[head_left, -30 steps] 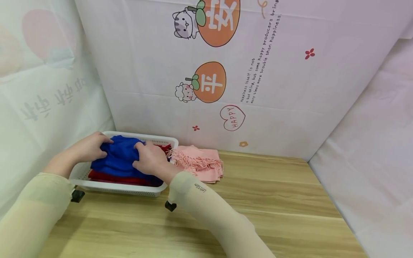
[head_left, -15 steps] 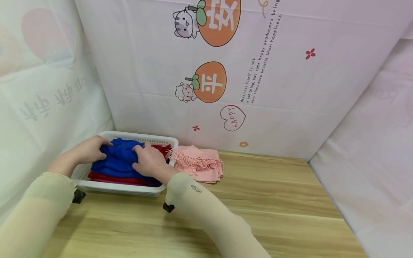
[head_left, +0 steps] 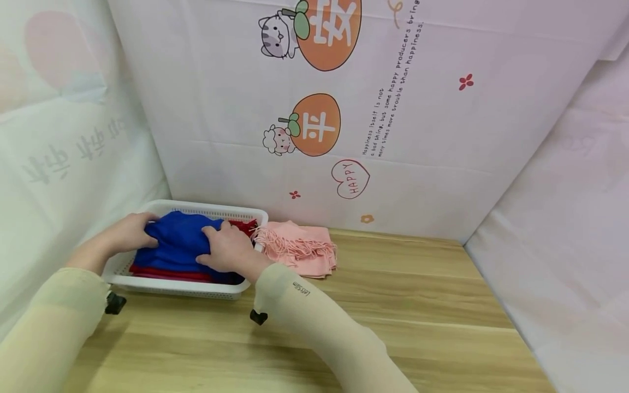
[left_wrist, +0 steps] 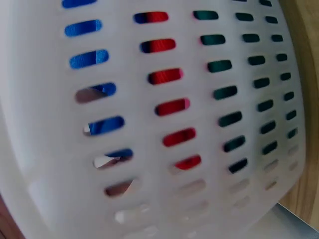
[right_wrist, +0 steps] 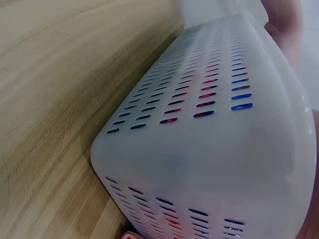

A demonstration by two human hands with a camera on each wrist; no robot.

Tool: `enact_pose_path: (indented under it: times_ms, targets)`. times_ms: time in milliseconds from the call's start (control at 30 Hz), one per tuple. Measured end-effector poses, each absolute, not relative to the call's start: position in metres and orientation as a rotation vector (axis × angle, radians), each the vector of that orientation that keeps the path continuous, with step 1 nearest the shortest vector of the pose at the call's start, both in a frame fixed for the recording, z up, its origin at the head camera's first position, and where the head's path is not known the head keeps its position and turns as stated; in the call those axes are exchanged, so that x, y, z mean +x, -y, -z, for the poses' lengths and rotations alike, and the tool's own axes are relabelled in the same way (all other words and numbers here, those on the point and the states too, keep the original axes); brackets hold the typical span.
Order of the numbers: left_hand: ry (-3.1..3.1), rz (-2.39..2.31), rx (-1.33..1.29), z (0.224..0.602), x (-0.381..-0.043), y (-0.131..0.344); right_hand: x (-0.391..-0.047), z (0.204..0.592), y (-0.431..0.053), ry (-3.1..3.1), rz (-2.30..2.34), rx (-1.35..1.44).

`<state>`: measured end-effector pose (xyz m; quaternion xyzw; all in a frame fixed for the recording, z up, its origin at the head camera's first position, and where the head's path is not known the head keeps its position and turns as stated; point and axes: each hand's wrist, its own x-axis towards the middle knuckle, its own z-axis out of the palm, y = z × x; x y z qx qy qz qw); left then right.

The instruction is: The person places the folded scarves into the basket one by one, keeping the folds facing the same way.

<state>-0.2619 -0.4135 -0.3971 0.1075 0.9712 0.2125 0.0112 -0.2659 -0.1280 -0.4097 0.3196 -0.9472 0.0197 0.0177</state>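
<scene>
A folded blue cloth (head_left: 179,240) lies on top of folded red cloth (head_left: 172,273) in a white perforated basket (head_left: 179,287), in the head view. My left hand (head_left: 129,233) grips the blue cloth at its left edge. On its right part my right hand (head_left: 228,248) holds it between thumb and fingers; some fingertips are hidden. Through the slots in the basket's wall (left_wrist: 164,119), the left wrist view shows blue, red and dark green fabric stacked. The right wrist view looks along the basket's outside (right_wrist: 174,154), with blue and red behind the slots.
A folded pink scarf (head_left: 312,251) with fringe lies on the wooden table (head_left: 393,305), just right of the basket. A printed white backdrop (head_left: 417,180) stands behind, with white sheets at both sides.
The blue cloth has settled flatter into the basket. Both hands have stayed at it, the left shifting slightly down and left. The whole head view has shifted a little.
</scene>
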Motion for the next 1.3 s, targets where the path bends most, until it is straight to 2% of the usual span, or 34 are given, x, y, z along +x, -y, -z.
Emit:
enact_pose_path:
  times_ms: [267,767,1133,1300]
  targets:
    - [-2.933,-0.762,0.212,0.396,-0.253,0.413,-0.265,0.409,0.126,3.012,-0.129,0.934]
    - [-2.73,-0.926,0.152,0.396,-0.243,0.416,-0.266,0.414,0.118,2.961,0.107,1.056]
    - [-2.687,-0.879,0.199,0.392,-0.237,0.415,-0.276,0.411,0.109,3.052,-0.409,1.098]
    - [-2.687,-0.836,0.223,0.392,-0.239,0.413,-0.282,0.41,0.107,2.991,-0.662,1.009]
